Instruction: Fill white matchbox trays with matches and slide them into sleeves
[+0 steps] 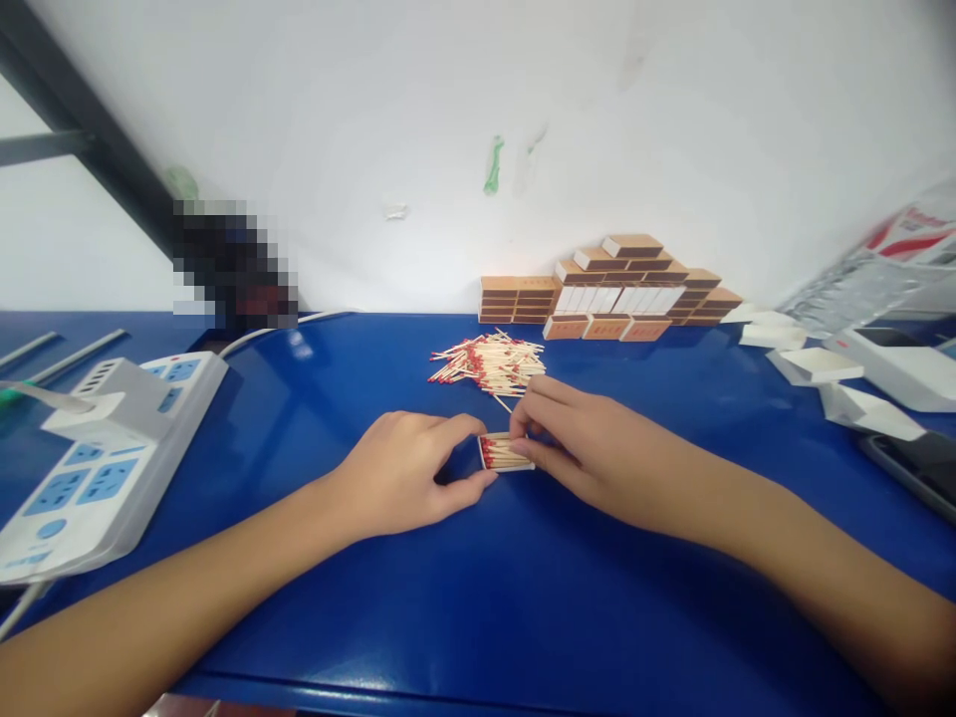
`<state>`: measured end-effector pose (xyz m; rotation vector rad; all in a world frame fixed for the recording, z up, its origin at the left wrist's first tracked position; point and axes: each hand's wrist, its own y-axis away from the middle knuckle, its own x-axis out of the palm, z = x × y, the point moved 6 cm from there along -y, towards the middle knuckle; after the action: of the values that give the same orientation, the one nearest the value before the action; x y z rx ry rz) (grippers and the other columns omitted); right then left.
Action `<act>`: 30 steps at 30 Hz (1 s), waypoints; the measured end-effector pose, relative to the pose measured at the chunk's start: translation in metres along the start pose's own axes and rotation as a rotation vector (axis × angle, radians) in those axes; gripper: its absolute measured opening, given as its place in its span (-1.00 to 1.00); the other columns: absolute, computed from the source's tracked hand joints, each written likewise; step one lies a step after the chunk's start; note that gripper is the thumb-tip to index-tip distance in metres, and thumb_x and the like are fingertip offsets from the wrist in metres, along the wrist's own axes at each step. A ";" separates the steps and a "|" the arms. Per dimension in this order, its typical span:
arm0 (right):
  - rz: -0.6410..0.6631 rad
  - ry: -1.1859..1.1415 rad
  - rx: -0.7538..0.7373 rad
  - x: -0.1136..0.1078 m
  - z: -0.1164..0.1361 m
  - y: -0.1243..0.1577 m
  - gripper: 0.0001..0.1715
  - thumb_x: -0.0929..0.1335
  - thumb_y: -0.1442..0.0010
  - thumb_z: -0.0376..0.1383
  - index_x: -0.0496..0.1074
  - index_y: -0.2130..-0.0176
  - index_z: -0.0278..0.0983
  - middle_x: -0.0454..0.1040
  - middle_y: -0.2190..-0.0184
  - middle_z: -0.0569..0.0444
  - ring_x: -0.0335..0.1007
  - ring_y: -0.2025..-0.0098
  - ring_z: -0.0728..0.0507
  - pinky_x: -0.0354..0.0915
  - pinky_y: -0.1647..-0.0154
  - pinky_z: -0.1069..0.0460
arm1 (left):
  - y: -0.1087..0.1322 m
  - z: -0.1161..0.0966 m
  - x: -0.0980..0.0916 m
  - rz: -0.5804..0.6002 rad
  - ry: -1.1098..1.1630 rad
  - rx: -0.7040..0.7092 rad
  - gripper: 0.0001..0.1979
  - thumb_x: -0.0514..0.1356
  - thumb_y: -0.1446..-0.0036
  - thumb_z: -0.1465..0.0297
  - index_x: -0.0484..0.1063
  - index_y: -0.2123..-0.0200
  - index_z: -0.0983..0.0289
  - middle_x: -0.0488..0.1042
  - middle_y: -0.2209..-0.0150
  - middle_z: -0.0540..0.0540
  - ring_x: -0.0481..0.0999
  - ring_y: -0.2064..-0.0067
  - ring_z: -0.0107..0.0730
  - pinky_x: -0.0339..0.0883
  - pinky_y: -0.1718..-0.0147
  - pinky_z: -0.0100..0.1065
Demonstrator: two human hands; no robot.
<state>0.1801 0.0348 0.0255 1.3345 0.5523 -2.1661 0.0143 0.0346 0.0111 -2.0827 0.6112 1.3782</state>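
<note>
A small white matchbox tray (515,468) lies on the blue table, filled with red-tipped matches (502,451) laid side by side. The thumb and forefinger of my left hand (407,468) hold the tray's left end from both long sides. At its right end, my right hand (564,428) has its fingers closed over the matches; what sits between those fingertips is hidden. Just behind the tray spreads a loose pile of matches (493,360), with one match (501,402) sticking out toward my right hand.
Stacked matchboxes (619,284) stand against the white wall. White paper-like trays (814,365), a white device (900,368) and a dark phone (915,468) lie at the right. At left is a power strip (112,473) with a plugged-in adapter (119,403).
</note>
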 end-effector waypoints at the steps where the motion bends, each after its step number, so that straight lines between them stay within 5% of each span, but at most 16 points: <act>1: 0.013 -0.002 0.000 0.000 0.000 0.001 -0.83 0.26 -0.46 -0.25 0.39 0.19 -0.22 0.41 0.14 0.04 0.38 0.28 -0.08 0.25 0.30 -0.01 | 0.000 0.000 0.000 -0.003 0.002 0.001 -0.73 0.24 -0.27 0.18 0.50 0.07 0.22 0.31 0.56 -0.13 0.31 0.55 -0.49 0.08 0.50 -0.40; 30: 0.031 -0.053 -0.014 0.005 -0.005 -0.002 -0.81 0.31 -0.43 -0.24 0.42 0.25 -0.22 0.49 0.20 0.06 0.39 0.28 -0.06 0.22 0.31 0.03 | 0.001 -0.001 0.001 0.009 0.024 0.014 -0.72 0.25 -0.26 0.18 0.51 0.05 0.20 0.35 0.55 -0.12 0.35 0.53 -0.49 0.12 0.50 -0.41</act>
<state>0.1805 0.0386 0.0187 1.2660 0.5219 -2.1615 0.0145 0.0328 0.0104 -2.0909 0.6393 1.3519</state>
